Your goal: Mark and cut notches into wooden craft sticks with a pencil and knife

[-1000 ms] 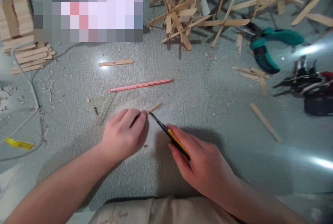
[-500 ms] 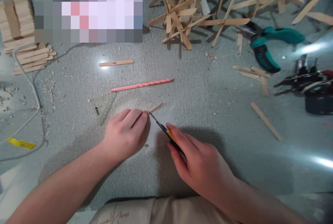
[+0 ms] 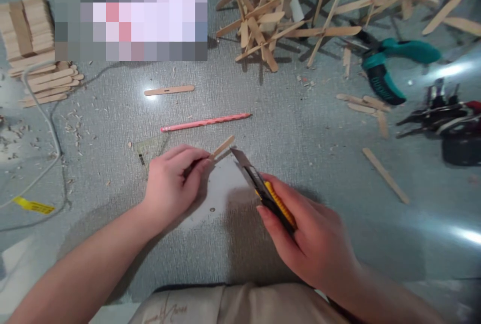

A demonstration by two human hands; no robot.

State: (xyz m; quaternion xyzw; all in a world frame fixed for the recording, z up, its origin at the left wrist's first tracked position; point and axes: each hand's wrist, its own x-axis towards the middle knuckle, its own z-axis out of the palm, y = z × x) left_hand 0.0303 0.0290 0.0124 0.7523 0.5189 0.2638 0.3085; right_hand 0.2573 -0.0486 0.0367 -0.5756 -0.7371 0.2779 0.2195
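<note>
Between the thumb and fingers of my left hand (image 3: 173,176) a wooden craft stick (image 3: 223,147) is pinched, its free end pointing up and to the right. My right hand (image 3: 311,233) is wrapped round a yellow and black utility knife (image 3: 272,196). The knife's blade is out, and its tip is close to the stick's free end, apparently apart from it. Just beyond my left hand lie a clear set square (image 3: 150,147), partly covered by the hand, and a pink pencil (image 3: 206,122). Farther back rests a craft stick with a small dark mark in its middle (image 3: 169,91).
Stacked craft sticks (image 3: 35,28) and a grey cable (image 3: 52,133) are on the left. A structure of joined sticks (image 3: 263,23) stands at the back. Teal-handled pliers (image 3: 387,68), dark tools (image 3: 451,126) and a loose stick (image 3: 385,174) lie on the right.
The knife has drawn back to the right, away from my left hand, and turned so its blade side shows. My left hand has rolled and lifted the stick slightly.
</note>
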